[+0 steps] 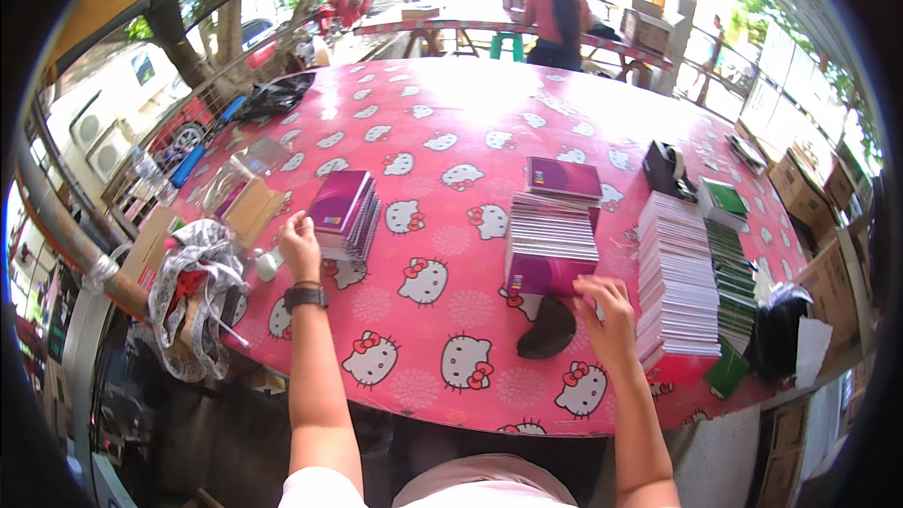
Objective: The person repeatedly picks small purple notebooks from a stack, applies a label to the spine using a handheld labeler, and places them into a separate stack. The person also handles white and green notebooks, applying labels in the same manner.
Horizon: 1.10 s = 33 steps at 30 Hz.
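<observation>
A stack of purple booklets (340, 202) lies left of centre, its pages fanned at the side. My left hand (301, 247), a dark band at its wrist, is right beside this stack's left edge; its fingers are loosely bent, and I see nothing held in them. Right of centre is a longer row of purple booklets (553, 230), with covers showing at both ends. Close to its near right corner is my right hand (607, 309), fingers curved and slightly apart; whether they touch the front booklet I cannot tell. A black curved object (547, 329) lies just below that row.
Tall rows of white-edged booklets (677, 273) and green booklets (729, 263) stand at the right, near a black tape dispenser (668, 169). White lace ribbon (198, 292) and an open cardboard box (252, 212) are at the left. Another person (557, 19) is at a far table.
</observation>
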Tool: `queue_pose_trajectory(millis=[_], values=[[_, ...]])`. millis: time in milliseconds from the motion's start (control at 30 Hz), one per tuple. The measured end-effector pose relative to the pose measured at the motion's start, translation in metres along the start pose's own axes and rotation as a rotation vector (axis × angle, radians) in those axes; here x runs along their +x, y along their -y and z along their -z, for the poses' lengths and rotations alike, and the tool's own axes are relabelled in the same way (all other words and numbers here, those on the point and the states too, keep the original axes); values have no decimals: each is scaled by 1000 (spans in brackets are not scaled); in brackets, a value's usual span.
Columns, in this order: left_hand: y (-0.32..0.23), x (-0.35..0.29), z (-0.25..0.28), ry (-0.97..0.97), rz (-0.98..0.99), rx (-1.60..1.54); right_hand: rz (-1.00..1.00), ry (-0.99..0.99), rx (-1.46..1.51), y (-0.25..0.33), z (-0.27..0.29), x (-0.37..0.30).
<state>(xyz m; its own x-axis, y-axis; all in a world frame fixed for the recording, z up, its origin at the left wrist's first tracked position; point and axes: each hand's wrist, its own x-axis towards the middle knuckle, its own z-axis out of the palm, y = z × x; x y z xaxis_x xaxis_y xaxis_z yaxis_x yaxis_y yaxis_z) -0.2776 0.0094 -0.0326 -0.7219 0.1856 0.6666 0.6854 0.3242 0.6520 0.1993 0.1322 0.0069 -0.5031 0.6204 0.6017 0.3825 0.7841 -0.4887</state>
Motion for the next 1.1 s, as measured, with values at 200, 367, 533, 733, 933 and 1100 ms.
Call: queue_pose_trajectory(millis=[200,367,533,733,933,1100], values=[[-9,1,13,2,-21,-13,98,-146,-263,-24,-51,54],[-134,-62,45,185,-157,-236,186,-187,-219,-24,-48,56],[-224,-132,60,323,-222,-570,154,39,40,41,-15,39],[-169,-174,96,998,149,-947,63,215,449,88,-1,-16],[-153,-199,101,904,197,-880,-24,230,448,76,-20,-60],[-224,-193,112,710,-542,-371,29,136,400,79,-33,-61]])
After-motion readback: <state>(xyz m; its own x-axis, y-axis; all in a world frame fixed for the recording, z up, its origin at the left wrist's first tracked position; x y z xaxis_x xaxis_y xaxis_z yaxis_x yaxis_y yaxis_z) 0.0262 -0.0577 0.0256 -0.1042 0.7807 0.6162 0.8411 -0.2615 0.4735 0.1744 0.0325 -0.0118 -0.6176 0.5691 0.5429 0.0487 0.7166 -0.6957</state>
